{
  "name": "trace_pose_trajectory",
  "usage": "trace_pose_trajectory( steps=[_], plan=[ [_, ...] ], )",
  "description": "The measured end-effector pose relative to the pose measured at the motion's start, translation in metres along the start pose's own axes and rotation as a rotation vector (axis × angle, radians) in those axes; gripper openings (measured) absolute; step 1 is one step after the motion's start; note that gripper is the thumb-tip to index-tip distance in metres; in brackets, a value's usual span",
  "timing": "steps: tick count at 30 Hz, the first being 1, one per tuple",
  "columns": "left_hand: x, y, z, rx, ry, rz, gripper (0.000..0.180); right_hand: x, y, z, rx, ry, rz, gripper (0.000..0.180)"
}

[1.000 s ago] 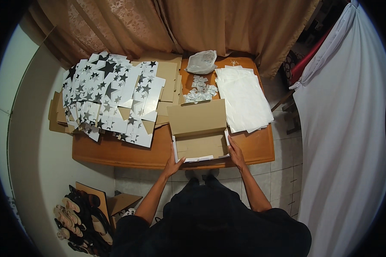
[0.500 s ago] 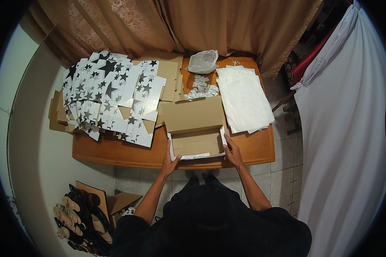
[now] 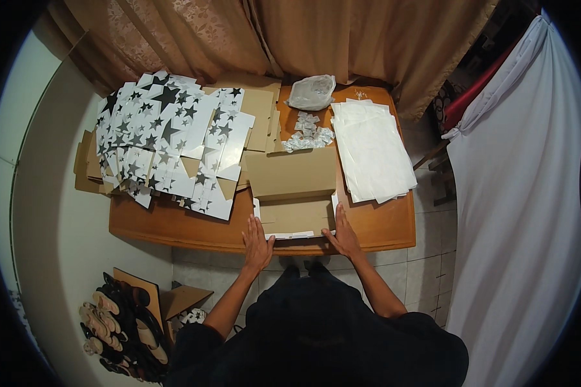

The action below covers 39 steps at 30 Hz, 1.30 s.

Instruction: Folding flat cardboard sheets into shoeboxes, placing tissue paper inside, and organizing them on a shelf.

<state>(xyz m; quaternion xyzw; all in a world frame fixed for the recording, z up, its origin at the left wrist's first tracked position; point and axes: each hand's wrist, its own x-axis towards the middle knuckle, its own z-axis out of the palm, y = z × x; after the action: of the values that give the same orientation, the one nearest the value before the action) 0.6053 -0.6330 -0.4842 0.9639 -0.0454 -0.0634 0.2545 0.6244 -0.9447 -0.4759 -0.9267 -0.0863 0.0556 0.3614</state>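
Note:
An open cardboard box, brown inside with white side edges, rests at the table's front edge. Its lid stands raised at the back. Along the box's left side and front left corner lies my left hand, fingers stretched out and thumb apart. My right hand is against the right side, its fingers straight and its thumb at the front right corner. Neither hand wraps round the box. The outer faces of the box are mostly hidden.
Flat star-printed cardboard pieces lie piled at the left of the wooden table. White paper sheets are stacked at the right. Small silvery packets and a plastic bag sit behind the box. Shoes stand at lower left.
Both hands have loosened from gripping the box's sides to fingers stretched out along them. The box's front has lowered onto the table.

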Motion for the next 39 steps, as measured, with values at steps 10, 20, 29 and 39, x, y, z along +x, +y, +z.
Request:
trace_pose_trajectory(
  steps=[10,20,29,39],
  plan=[
    [0.004,0.010,0.007,0.215,0.034,-0.072,0.072,0.015,-0.011,0.001,-0.104,-0.013,0.138,0.082],
    [0.009,0.026,-0.035,0.056,-0.086,-0.182,0.075,0.003,-0.001,-0.002,-0.057,0.096,0.133,0.083],
    [0.070,0.090,-0.056,-0.557,0.046,0.125,0.064,-0.017,0.009,-0.054,0.287,0.428,0.284,0.067],
    [0.120,0.193,0.017,-0.779,-0.172,0.152,0.051,-0.002,0.085,-0.124,0.307,0.471,0.360,0.066]
  ],
)
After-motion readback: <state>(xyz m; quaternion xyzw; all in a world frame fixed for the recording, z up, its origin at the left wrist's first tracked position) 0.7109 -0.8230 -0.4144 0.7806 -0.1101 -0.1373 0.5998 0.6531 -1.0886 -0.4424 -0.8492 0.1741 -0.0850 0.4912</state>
